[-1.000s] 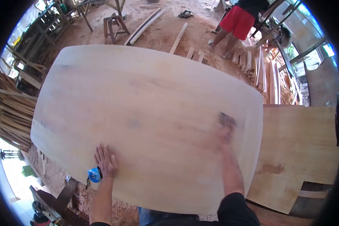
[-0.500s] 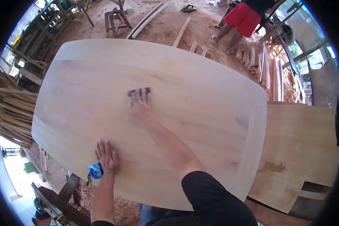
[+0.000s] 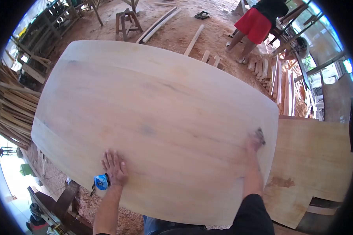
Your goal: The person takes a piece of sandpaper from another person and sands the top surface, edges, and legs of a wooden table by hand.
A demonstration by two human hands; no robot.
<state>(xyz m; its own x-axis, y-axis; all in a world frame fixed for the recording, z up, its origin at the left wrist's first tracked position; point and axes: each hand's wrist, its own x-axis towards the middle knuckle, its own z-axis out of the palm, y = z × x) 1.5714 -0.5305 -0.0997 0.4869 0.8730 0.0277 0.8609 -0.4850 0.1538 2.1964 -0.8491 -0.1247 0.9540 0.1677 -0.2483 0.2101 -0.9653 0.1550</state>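
Observation:
A large pale wooden panel [image 3: 164,102] with curved edges fills the middle of the view. Flat on its near left part lies my left hand [image 3: 116,172], fingers stretched out and holding nothing. Right beside that hand, a blue tape measure [image 3: 101,182] with a dark strap sits on the panel's edge. Over by the right end, my right hand [image 3: 255,141] grips a small dark sanding block [image 3: 260,135] against the wood. Motion blurs this hand, and its fingers partly cover the block.
Another wooden sheet [image 3: 302,156] lies to the right, below the panel. A person in red shorts [image 3: 253,26] bends over at the back right. Wood strips [image 3: 13,105] are stacked at left. A stool [image 3: 127,24] stands behind, on a floor strewn with shavings.
My right hand has swept the sanding block from the panel's middle to its right end, nearer me. My left hand stays flat beside the tape measure. The view has shifted slightly.

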